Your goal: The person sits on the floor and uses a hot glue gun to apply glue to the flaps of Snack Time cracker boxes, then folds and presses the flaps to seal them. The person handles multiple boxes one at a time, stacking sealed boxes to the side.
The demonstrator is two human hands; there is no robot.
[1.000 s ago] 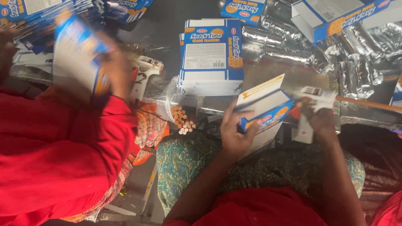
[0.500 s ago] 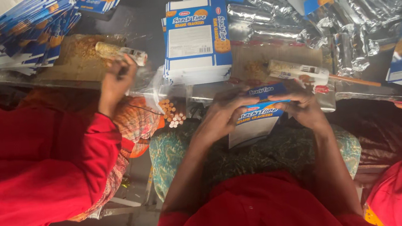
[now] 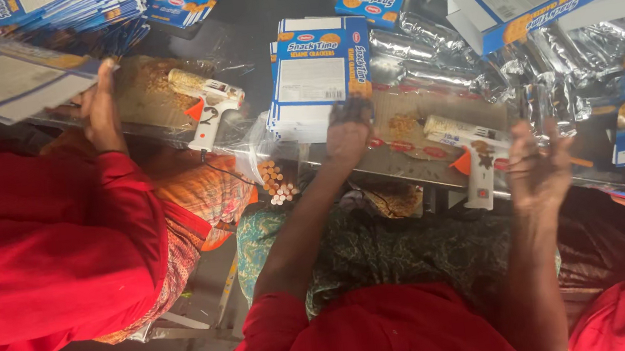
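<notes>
Two hands up over the lap here, both arms stretched forward from red sleeves. Left hand [image 3: 348, 134] is reaching straight out with the fingers curled down onto the near edge of the flat blue-and-white cracker box [image 3: 319, 72], so it's touching that stack, though I can't really tell if it's pinching it or just pressing on it since the fingertips are blurred. Right hand [image 3: 538, 169] is lifted off to the right of that box, fingers spread wide, holding nothing, and it's smeared with motion blur too. A white glue gun [image 3: 473, 158] with an orange tip sits just right of the box, between the two hands, on a cardboard sheet. Silver foil packs [image 3: 549, 69] are piled further right of the box. Left of the box, a co-worker's hand [image 3: 100, 105] holds a flattened carton [image 3: 4, 76] that's cut off by the frame edge, with a second glue gun [image 3: 208, 105] beside it.
</notes>
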